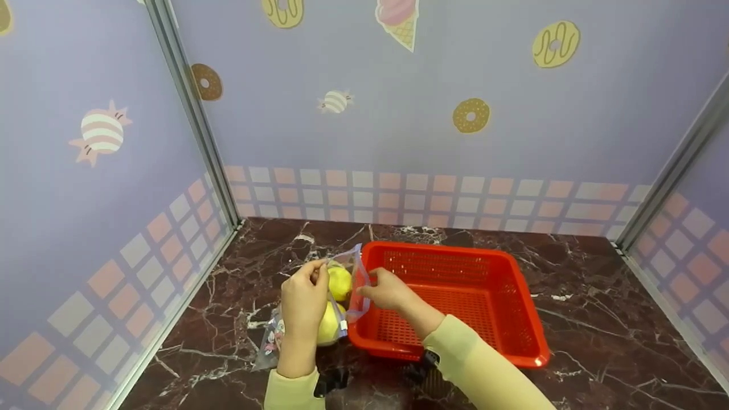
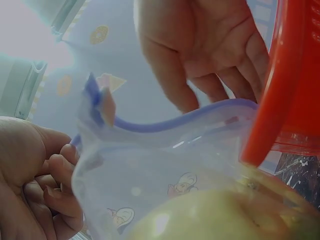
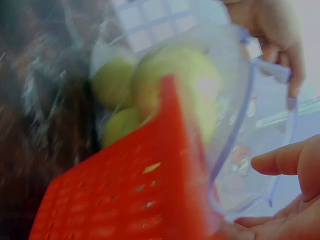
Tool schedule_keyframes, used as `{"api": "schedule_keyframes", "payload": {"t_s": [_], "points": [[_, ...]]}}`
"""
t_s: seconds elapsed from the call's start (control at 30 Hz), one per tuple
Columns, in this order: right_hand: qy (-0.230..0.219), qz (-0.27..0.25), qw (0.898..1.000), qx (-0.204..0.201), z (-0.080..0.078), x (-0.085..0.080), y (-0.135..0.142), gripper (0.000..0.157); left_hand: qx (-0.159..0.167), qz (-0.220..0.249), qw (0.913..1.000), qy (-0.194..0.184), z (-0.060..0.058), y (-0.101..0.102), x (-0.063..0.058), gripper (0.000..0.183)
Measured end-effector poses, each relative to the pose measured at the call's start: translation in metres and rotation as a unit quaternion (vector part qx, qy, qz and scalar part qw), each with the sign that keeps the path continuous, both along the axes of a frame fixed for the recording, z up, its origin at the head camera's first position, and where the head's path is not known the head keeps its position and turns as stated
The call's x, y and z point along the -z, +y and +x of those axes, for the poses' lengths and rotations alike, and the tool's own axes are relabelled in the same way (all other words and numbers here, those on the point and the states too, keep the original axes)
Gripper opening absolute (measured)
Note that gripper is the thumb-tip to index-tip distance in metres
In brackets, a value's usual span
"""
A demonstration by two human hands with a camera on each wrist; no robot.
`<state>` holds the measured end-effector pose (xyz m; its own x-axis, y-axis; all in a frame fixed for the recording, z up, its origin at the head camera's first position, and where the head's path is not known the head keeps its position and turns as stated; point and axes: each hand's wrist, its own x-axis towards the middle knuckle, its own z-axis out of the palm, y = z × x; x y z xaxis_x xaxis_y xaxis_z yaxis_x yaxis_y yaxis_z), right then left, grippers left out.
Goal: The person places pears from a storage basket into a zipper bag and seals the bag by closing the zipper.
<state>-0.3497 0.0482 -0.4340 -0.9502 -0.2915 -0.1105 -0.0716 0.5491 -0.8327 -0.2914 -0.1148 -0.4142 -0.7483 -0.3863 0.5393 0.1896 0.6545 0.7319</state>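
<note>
A clear zip bag with a purple edge and small cartoon prints stands with its mouth spread, beside the basket's left wall. Inside are several yellow-green round fruits; one yellow fruit shows between the hands and a larger one sits nearer. My left hand pinches the bag's left edge, fingers curled, in the head view. Opposite it, my right hand is at the right side of the mouth, over the basket rim. Its thumb and fingers are spread apart around the purple edge in the right wrist view.
A red plastic basket with slotted walls stands right of the bag, its rim close against it. Both rest on a dark marbled tabletop. Patterned panels enclose the back and sides.
</note>
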Motion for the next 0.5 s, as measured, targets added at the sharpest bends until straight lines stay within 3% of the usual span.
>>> {"api": "schedule_keyframes", "payload": {"t_s": [0.23, 0.5], "points": [[-0.020, -0.016, 0.999, -0.026, -0.003, 0.009, -0.001, 0.019, -0.004, 0.001, 1.0000, -0.004, -0.001, -0.001, 0.001, 0.015], [0.005, 0.018, 0.999, -0.028, -0.005, 0.010, -0.005, 0.019, -0.001, -0.001, 0.9999, -0.013, 0.000, -0.001, 0.001, 0.016]]}}
